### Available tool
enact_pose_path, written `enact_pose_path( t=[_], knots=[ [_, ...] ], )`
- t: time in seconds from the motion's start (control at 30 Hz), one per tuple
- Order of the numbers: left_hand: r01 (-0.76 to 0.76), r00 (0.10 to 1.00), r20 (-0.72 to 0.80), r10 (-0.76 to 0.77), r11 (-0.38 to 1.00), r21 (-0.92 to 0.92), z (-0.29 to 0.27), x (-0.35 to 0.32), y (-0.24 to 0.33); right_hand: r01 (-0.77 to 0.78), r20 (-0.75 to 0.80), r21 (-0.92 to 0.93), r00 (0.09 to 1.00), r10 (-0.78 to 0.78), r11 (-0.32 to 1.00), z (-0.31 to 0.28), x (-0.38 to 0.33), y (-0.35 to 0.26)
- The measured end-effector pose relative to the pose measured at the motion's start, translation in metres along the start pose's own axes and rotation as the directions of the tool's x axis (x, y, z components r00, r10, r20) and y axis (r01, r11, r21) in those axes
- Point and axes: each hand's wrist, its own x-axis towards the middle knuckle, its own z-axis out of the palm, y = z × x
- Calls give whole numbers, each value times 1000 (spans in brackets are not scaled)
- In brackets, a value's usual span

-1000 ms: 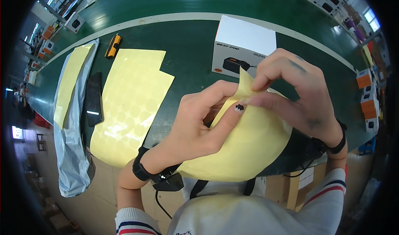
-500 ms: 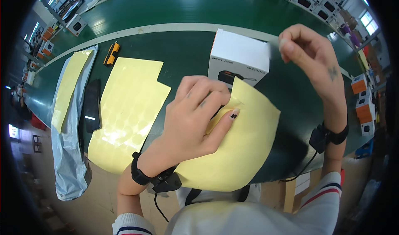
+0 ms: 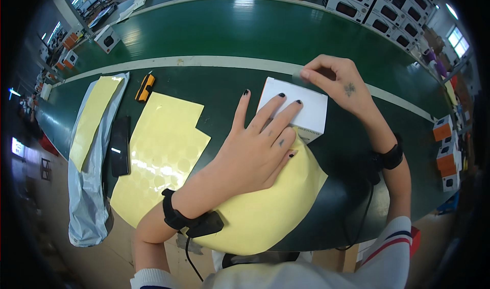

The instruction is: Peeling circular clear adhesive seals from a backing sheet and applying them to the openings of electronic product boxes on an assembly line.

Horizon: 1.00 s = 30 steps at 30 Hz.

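My left hand point(image 3: 260, 148) is over a loose yellow backing sheet point(image 3: 265, 212), its thumb and bent index finger closed on the sheet's upper edge. Its other fingers spread across the top of a small white box point(image 3: 306, 105) with an orange side edge. Beyond the box's far right corner, my right hand point(image 3: 339, 82) pinches a small clear sticker point(image 3: 298, 75), which is faint against the table. Left of my hands lies another yellow sheet point(image 3: 163, 156) with a notched corner and rows of glossy round stickers.
A black phone-like device point(image 3: 120, 146), a yellow-and-black utility knife point(image 3: 145, 87) and a pale plastic bag point(image 3: 84, 202) under a yellow strip point(image 3: 94, 115) lie at left. Stacked white boxes point(image 3: 377, 10) stand far right; more boxes point(image 3: 446, 153) sit along the right edge.
My right hand has moved left toward the box with the clear sticker. My left hand has spread its outer fingers onto the box top, with the yellow sheet still pinched. The view has tilted upward.
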Motion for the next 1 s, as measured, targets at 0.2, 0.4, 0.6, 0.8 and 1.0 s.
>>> enact_pose_path(
  t=[0.2, 0.4, 0.6, 0.8, 1.0],
  knots=[
    [-33, 999, -30, 32, 999, -12, 9, 6, -3, -112, 136, 277, 988, 76, 954, -2, -4, 0],
    [-47, 998, -49, 45, 998, -37, 9, 4, -5, -137, 163, 266, 982, 95, 954, -4, -4, -10],
    [-8, 999, -38, 9, 1000, 12, 8, 2, -3, 168, 138, -58, 978, -159, 984, 1, -18, -20],
    [-3, 1000, -19, 4, 999, 32, 6, 0, -2, 523, 245, -379, 852, -463, 763, 3, -39, -20],
    [-22, 999, -27, 24, 998, 60, 2, 0, 2, 482, 334, -304, 862, -383, 822, -10, -44, -20]
  ],
)
